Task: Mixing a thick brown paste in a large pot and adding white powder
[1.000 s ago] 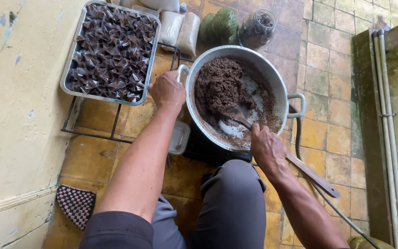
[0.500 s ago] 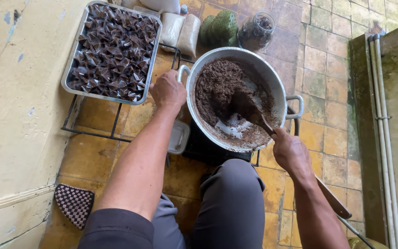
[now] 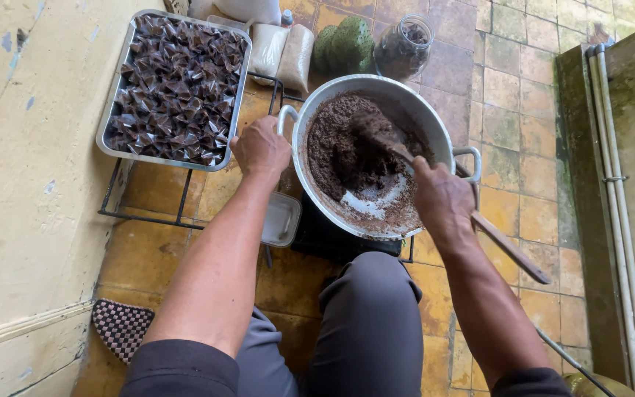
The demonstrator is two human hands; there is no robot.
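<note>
On the tiled floor (image 3: 523, 95), one metal pot (image 3: 435, 132) of dark brown paste (image 3: 339, 151) sits at the centre — one tray (image 3: 112, 121) of folded dark packets lies at its 9 o'clock, with two pale bags (image 3: 282, 53) and one glass jar (image 3: 403, 45) near 12. The left hand (image 3: 260, 147) has its fingers curled over the pot's handle at 9 o'clock. The right hand (image 3: 442, 200) has its fingers wrapped tight on one wooden paddle (image 3: 512, 250) — its blade is buried in the paste.
</note>
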